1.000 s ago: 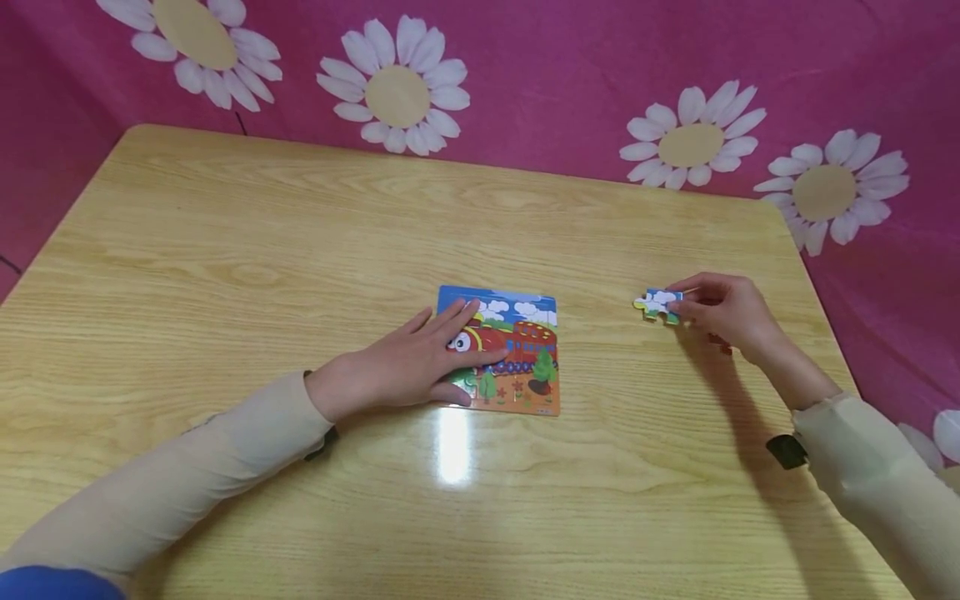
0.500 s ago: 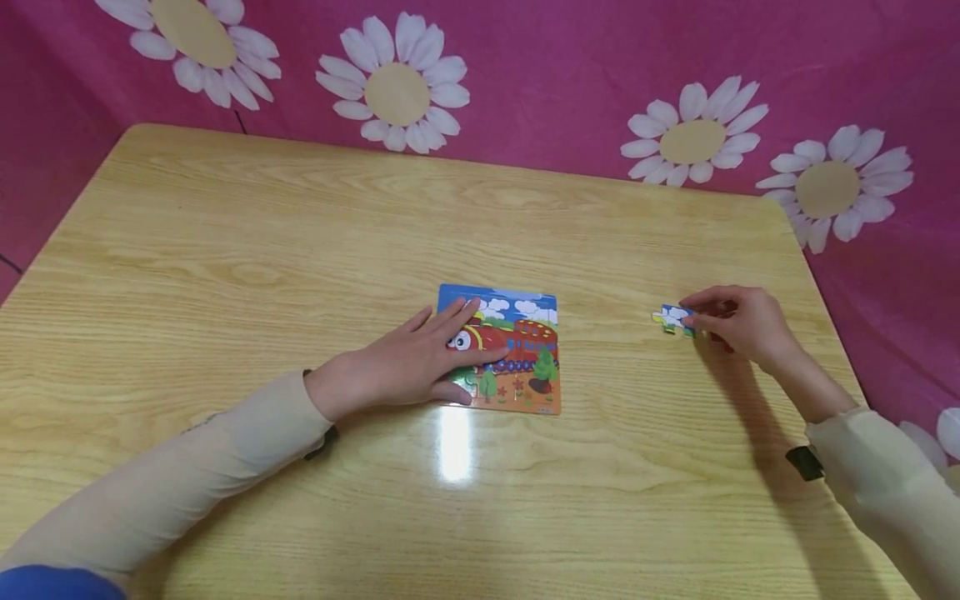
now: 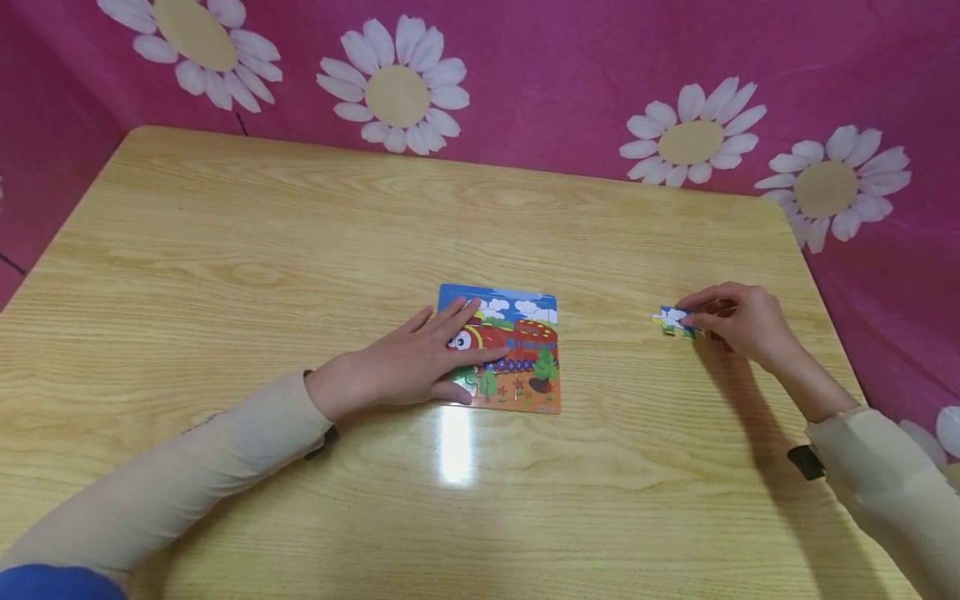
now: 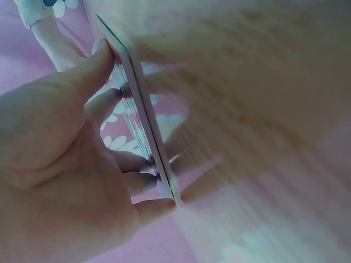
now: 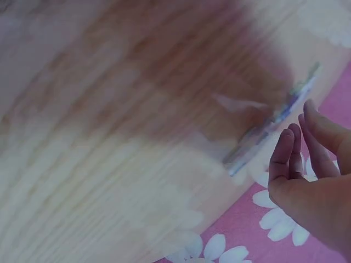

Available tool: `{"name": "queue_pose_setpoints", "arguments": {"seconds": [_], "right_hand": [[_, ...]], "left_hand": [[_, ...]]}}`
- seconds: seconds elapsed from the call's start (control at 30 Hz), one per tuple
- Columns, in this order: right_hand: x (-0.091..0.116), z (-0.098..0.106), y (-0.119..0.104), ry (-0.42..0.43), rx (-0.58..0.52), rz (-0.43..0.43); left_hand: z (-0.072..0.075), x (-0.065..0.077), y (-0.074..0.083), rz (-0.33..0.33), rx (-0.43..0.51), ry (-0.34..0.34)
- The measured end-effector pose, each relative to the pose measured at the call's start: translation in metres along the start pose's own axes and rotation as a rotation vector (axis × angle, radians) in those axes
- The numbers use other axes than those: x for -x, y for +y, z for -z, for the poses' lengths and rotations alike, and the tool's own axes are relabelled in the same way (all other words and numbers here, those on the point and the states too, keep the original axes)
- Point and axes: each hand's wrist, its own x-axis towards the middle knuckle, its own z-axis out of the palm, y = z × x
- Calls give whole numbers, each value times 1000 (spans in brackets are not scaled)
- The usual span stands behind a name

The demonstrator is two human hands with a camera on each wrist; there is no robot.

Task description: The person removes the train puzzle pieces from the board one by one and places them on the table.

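A square jigsaw puzzle (image 3: 534,312) with a red cartoon train, trees and clouds lies on the table. My left hand (image 3: 408,358) rests on its left part with fingers spread, hiding some of the picture. In the left wrist view the left hand's fingertips and thumb touch the top of the thin puzzle (image 4: 143,112), seen edge-on. Off to the right, my right hand (image 3: 742,323) holds a loose puzzle piece (image 3: 672,318) with clouds and green between thumb and fingers, low at the table. In the right wrist view the piece (image 5: 282,115) looks blurred beside the bent fingers.
The wooden table (image 3: 300,225) reaches back to a pink cloth (image 3: 540,83) printed with white daisies. Its right edge runs close behind the right hand. A bright light reflection lies in front of the puzzle.
My right hand has moved a little right and towards me with the puzzle piece, then stayed nearly still over the last half second. The left hand has not moved.
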Motion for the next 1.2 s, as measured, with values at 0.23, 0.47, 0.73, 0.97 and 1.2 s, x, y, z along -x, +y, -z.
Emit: {"name": "queue_pose_setpoints", "arguments": {"seconds": [0.23, 0.47, 0.73, 0.97, 1.2], "right_hand": [[-2, -4, -25, -12, -196, 0], [-12, -40, -87, -133, -443, 8], [-25, -85, -153, -313, -564, -49], [-31, -104, -178, -371, -630, -130], [-33, -108, -189, -423, -807, -227]], "left_hand": [[-1, 1, -1, -3, 36, 12], [-3, 13, -10, 52, 63, 20], [-4, 21, -15, 42, 81, 41], [-4, 23, -15, 32, 86, 49], [-4, 23, -15, 35, 76, 42]]}}
